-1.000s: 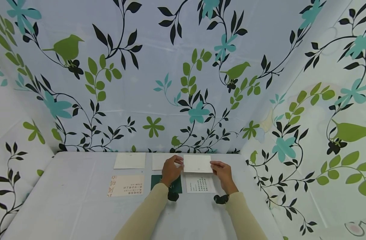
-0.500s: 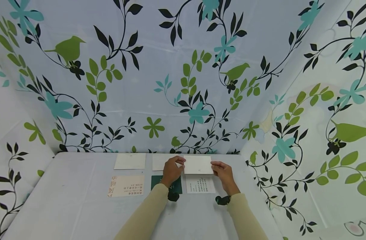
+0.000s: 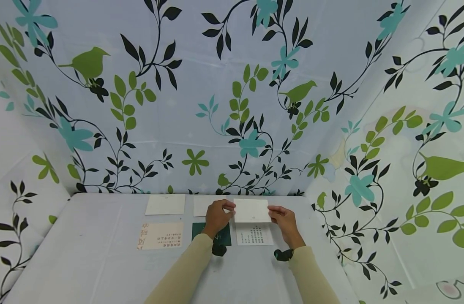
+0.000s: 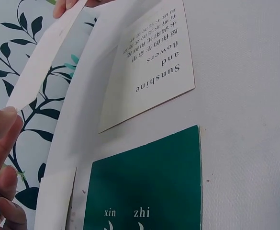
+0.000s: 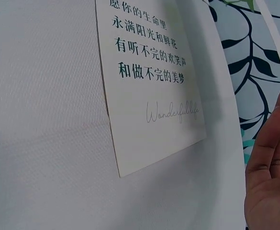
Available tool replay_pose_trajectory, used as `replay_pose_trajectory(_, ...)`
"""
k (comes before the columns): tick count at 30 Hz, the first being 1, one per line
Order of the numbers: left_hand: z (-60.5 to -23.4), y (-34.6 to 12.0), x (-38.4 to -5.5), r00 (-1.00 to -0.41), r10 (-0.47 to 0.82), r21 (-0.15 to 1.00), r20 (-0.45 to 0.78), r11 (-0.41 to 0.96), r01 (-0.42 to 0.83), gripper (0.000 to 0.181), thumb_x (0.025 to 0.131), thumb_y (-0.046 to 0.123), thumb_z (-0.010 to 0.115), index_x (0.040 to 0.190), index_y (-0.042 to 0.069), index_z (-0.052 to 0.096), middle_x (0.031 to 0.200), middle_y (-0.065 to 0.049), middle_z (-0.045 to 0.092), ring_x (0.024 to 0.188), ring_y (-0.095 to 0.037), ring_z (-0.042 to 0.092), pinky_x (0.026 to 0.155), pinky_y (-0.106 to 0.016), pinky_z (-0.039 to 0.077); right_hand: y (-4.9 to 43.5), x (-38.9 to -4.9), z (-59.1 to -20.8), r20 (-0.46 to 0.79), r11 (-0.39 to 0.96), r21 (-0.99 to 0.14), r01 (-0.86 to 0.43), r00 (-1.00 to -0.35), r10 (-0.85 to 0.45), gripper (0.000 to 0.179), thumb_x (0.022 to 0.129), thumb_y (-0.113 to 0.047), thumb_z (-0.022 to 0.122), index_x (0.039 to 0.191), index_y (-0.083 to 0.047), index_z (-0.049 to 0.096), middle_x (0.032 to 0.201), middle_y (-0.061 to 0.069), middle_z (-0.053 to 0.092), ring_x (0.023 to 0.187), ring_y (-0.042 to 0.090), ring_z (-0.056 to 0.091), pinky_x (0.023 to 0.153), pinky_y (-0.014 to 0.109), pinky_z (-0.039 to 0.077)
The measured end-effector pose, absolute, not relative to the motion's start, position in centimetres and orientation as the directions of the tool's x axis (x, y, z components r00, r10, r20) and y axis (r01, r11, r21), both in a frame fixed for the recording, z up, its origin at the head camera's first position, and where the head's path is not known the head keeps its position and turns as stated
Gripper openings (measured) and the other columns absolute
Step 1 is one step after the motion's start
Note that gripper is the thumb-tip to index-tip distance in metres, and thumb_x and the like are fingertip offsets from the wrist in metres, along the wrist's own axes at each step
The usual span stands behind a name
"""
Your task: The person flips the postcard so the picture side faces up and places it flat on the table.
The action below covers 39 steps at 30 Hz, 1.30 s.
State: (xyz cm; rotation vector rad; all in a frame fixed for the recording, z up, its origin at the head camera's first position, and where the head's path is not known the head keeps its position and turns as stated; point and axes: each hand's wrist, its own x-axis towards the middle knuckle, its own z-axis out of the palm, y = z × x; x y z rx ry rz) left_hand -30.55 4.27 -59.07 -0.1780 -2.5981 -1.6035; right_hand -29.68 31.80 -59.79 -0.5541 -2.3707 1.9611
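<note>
Both hands hold a blank white card (image 3: 251, 210) by its two short sides, raised above the table in the head view. My left hand (image 3: 218, 218) pinches its left edge between thumb and fingers; my right hand (image 3: 286, 223) pinches the right edge. In the left wrist view the card (image 4: 46, 55) stands tilted, clear of the surface. Just below it lies a white card printed with text (image 3: 254, 234), its lower lines reading "Wonderful life" in the right wrist view. A dark green card (image 4: 144, 187) marked "xin zhi" lies beside it, partly covered by my left forearm in the head view.
A cream card with orange lettering (image 3: 160, 235) lies to the left. Behind it is a blank white card (image 3: 165, 204), and another white card (image 3: 201, 206) sits partly behind the left hand. A patterned cloth wall (image 3: 171, 105) rises at the table's back edge.
The held white card has come slightly down and toward me, with both hands keeping their grip. The other cards stay where they were.
</note>
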Motion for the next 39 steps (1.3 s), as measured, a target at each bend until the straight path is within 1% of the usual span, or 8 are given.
replay_pose_trajectory(8,-59.2,4.1,-30.5,-0.987,0.068,0.88,0.142,0.449,0.158,0.01,0.093,0.012,0.082,0.102,0.016,0.08,0.09,0.0,0.079,0.079,-0.014,0.058,0.074,-0.033,0.046,32.0,-29.3,-59.6,-0.215,0.128,-0.959,0.253,-0.943,0.254,0.024,0.098,-0.012,0.076,0.122,-0.009,0.078,0.122,0.008,0.076,0.103,0.018,0.071,0.085,0.026,0.059)
replay_pose_trajectory(13,-59.2,4.0,-30.6,-0.991,0.074,0.885,0.112,0.445,0.133,0.008,0.094,0.013,0.081,0.1,0.018,0.081,0.093,0.001,0.079,0.08,-0.014,0.058,0.074,-0.031,0.047,32.2,-29.1,-59.4,-0.22,0.134,-0.958,0.255,-0.948,0.229,0.023,0.1,-0.013,0.074,0.122,-0.009,0.077,0.125,0.008,0.075,0.104,0.018,0.072,0.087,0.026,0.06)
replay_pose_trajectory(16,-59.1,3.9,-30.8,-0.991,0.071,0.887,0.112,0.443,0.132,0.008,0.095,0.012,0.08,0.098,0.018,0.082,0.096,0.001,0.079,0.08,-0.014,0.058,0.073,-0.031,0.049,32.4,-29.1,-59.2,-0.222,0.128,-0.959,0.252,-0.952,0.212,0.023,0.101,-0.011,0.071,0.123,-0.007,0.077,0.127,0.011,0.075,0.105,0.019,0.073,0.088,0.027,0.061)
replay_pose_trajectory(21,-58.9,3.8,-30.9,-0.989,0.067,0.878,0.13,0.455,0.146,0.012,0.095,0.009,0.079,0.097,0.019,0.084,0.097,0.002,0.08,0.079,-0.013,0.057,0.073,-0.03,0.048,32.6,-29.2,-59.1,-0.225,0.125,-0.96,0.251,-0.955,0.195,0.022,0.102,-0.009,0.07,0.122,-0.007,0.077,0.127,0.009,0.076,0.105,0.019,0.074,0.088,0.027,0.06)
replay_pose_trajectory(27,-58.7,3.7,-30.9,-0.988,0.06,0.872,0.142,0.464,0.153,0.012,0.092,0.008,0.081,0.095,0.02,0.084,0.094,0.002,0.08,0.076,-0.013,0.057,0.07,-0.031,0.048,32.8,-29.3,-59.4,-0.214,0.124,-0.963,0.238,-0.96,0.18,0.022,0.1,-0.008,0.072,0.121,-0.006,0.078,0.122,0.009,0.077,0.102,0.02,0.074,0.089,0.031,0.06)
replay_pose_trajectory(31,-58.7,3.7,-30.8,-0.985,0.054,0.868,0.161,0.468,0.167,0.009,0.092,0.012,0.083,0.094,0.021,0.084,0.093,0.003,0.08,0.076,-0.012,0.058,0.069,-0.029,0.048,33.0,-29.3,-59.6,-0.207,0.133,-0.963,0.233,-0.961,0.185,0.022,0.099,-0.008,0.073,0.121,-0.007,0.078,0.124,0.008,0.077,0.103,0.02,0.074,0.091,0.031,0.06)
replay_pose_trajectory(37,-58.4,3.4,-30.6,-0.983,0.062,0.871,0.17,0.456,0.18,0.005,0.092,0.013,0.083,0.095,0.017,0.084,0.091,0.001,0.081,0.075,-0.013,0.058,0.066,-0.03,0.047,33.0,-29.3,-59.7,-0.197,0.144,-0.964,0.225,-0.962,0.187,0.022,0.1,-0.008,0.072,0.121,-0.008,0.078,0.125,0.006,0.078,0.102,0.018,0.074,0.09,0.032,0.059)
replay_pose_trajectory(39,-58.3,3.4,-30.5,-0.983,0.067,0.872,0.171,0.453,0.183,0.005,0.091,0.014,0.084,0.095,0.016,0.084,0.091,0.0,0.081,0.075,-0.013,0.058,0.067,-0.031,0.047,33.1,-29.2,-59.8,-0.19,0.146,-0.965,0.218,-0.965,0.183,0.022,0.101,-0.007,0.07,0.123,-0.007,0.078,0.126,0.009,0.077,0.101,0.018,0.074,0.089,0.032,0.059)
